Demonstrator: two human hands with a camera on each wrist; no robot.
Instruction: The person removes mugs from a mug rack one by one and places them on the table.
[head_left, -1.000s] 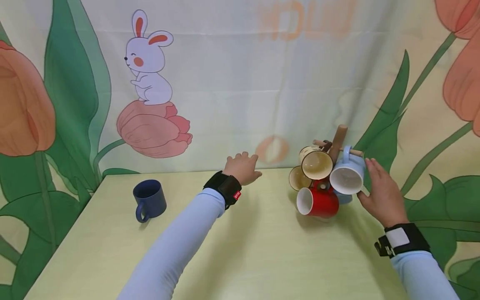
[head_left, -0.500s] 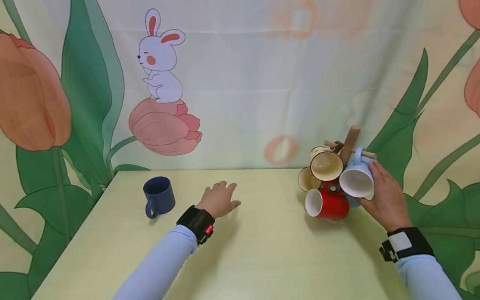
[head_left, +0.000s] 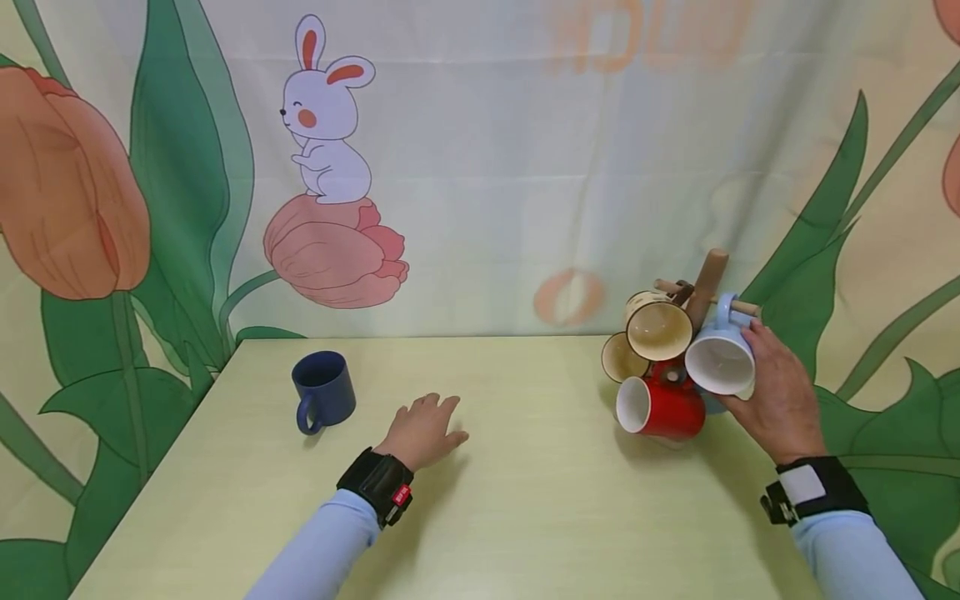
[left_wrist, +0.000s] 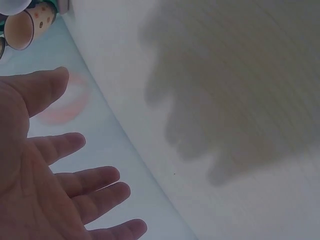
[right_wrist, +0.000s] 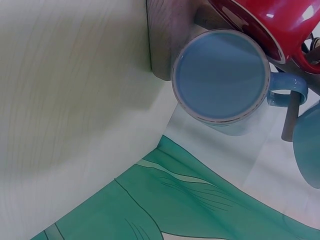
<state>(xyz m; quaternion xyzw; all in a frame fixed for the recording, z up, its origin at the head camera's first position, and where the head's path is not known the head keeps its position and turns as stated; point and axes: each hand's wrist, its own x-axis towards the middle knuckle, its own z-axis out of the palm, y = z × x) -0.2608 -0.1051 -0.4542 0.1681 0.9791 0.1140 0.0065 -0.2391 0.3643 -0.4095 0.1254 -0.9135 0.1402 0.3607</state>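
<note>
A light blue mug point(head_left: 720, 360) with a white inside hangs by its handle on a peg of a wooden mug tree point(head_left: 707, 283). My right hand point(head_left: 783, 396) grips it, fingers along its right side and thumb below the rim. This hand is out of sight in the right wrist view, where part of that mug point(right_wrist: 308, 145) shows at the right edge. Over the table, my left hand point(head_left: 422, 429) holds nothing, its fingers spread. The left wrist view shows its palm point(left_wrist: 30, 175) and fingers. To its left, a dark blue mug point(head_left: 324, 390) stands upright.
Also on the tree hang a red mug point(head_left: 667, 408), two cream mugs, one point(head_left: 660, 327) above the other point(head_left: 622, 358), and a second blue mug point(right_wrist: 222, 75) low down. A printed cloth point(head_left: 465, 167) with tulips and a rabbit backs the pale table point(head_left: 540, 517).
My left hand has drawn back toward me and to the left, away from the table's far edge. The right hand has moved in from beside the light blue mug to grip it.
</note>
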